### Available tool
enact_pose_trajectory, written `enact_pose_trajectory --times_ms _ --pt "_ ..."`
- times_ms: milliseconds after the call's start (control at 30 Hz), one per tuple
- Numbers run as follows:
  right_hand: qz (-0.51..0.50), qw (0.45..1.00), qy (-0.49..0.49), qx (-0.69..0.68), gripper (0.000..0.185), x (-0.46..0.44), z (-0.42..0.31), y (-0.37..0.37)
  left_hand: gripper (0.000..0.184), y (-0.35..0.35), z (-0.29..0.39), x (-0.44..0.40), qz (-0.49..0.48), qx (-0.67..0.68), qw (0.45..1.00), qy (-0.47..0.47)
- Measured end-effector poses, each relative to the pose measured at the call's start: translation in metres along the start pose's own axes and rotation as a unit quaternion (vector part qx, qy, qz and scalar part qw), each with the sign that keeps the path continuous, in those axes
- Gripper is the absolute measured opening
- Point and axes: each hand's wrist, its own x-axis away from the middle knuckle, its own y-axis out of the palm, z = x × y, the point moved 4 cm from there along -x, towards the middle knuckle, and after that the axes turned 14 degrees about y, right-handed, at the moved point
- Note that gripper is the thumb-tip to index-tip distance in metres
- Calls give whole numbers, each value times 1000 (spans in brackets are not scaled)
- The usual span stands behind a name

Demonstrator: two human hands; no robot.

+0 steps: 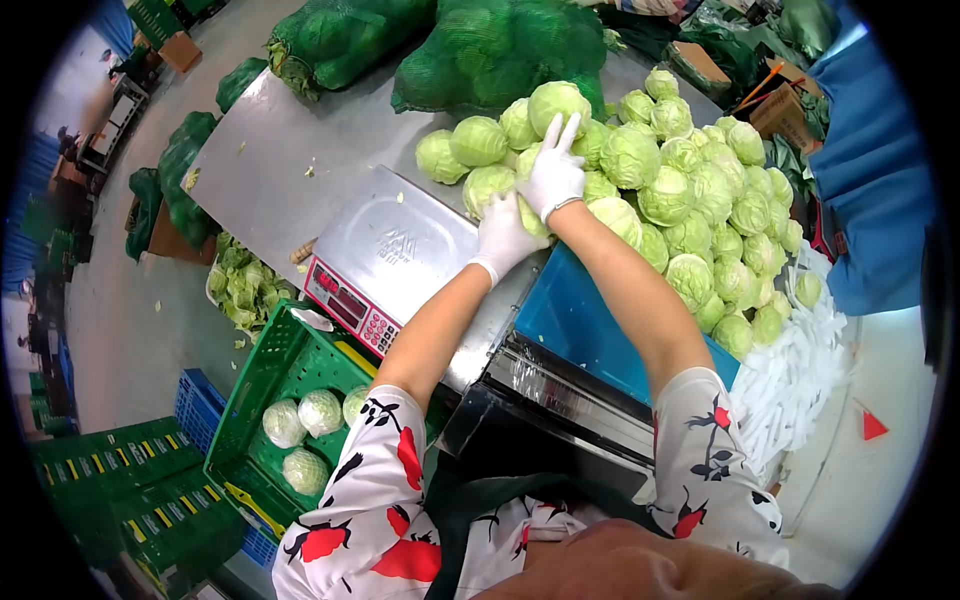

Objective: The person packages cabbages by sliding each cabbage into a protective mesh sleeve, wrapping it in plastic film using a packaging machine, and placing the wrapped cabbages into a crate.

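Observation:
My left hand [507, 238], in a white glove, reaches to the near edge of a heap of pale green cabbages [690, 195]. Its fingertips rest against a cabbage [488, 187] beside the scale, without closing round it. My right hand [553, 178], also gloved, lies over the heap with two fingers spread in a V on a larger cabbage [557, 104]. Between both hands sits another cabbage [532, 217], partly covered. A digital scale [385, 240] with a red panel stands left of my left hand, its metal plate bare.
Green net sacks [500, 55] lie at the table's far side. A green crate [245, 420] at lower left holds several wrapped cabbages [304, 471]. A blue board [590, 310] lies under my right forearm. White strips [800, 385] pile up at right; loose leaves [245, 285] lie left.

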Motion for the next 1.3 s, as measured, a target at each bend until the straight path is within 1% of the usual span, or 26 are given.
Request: enact_pose_trajectory --times_ms 67,100,200,233,267,300,400,500,567,600,700,733,833,867,967,1000,1100,1133,1233,1267,1300 --pt "-11 999 12 -29 121 -6 0 -13 102 -8 13 4 7 -6 1000 -4" --pt "-17 999 19 -43 118 -7 1 -24 101 -11 15 9 39 8 999 19" --pt "-57 997 33 -46 121 -18 12 -30 96 -19 9 29 138 66 984 85" --pt "-67 996 36 -47 122 -20 14 -28 95 -28 6 39 167 105 977 79" --pt "-67 995 43 -59 130 -19 16 -27 95 -39 3 54 194 143 968 70" --pt "-66 995 35 -61 129 -19 16 -23 94 -50 -2 68 222 180 956 62" --pt "-62 996 26 -63 129 -15 15 -14 94 -79 -35 102 270 140 952 -9" --pt "-58 996 34 -57 129 -1 10 -8 103 -110 -77 122 210 57 970 -107" --pt "-54 995 45 -68 130 7 9 -1 112 -118 -105 128 198 109 965 -133" --pt "-21 999 18 -19 123 12 9 5 122 -122 -113 131 152 109 969 -158" --pt "34 999 6 29 120 27 8 20 126 -123 -112 135 154 149 966 -146" --pt "66 997 2 49 119 32 8 22 130 -122 -111 137 156 157 964 -147" --pt "72 995 -22 69 119 37 11 26 132 -120 -109 147 196 166 957 -133" --pt "70 995 -27 63 119 37 12 24 122 -119 -109 153 196 169 956 -137" --pt "24 998 -19 53 113 44 12 16 113 -126 -111 165 279 325 892 -141" --pt "-1 999 -17 39 104 45 11 14 95 -128 -110 172 295 355 875 -147" --pt "-76 997 2 -7 98 52 8 13 86 -131 -121 185 296 377 864 -151" --pt "-98 995 1 -4 99 54 7 12 80 -138 -112 188 294 356 874 -153" --pt "-128 991 13 -28 98 55 5 13 79 -129 -135 199 319 364 862 -153" --pt "-151 988 9 -30 104 53 5 12 77 -133 -134 202 333 389 845 -154" --pt "-160 986 -1 -36 106 49 7 16 76 -135 -132 208 354 385 836 -165"
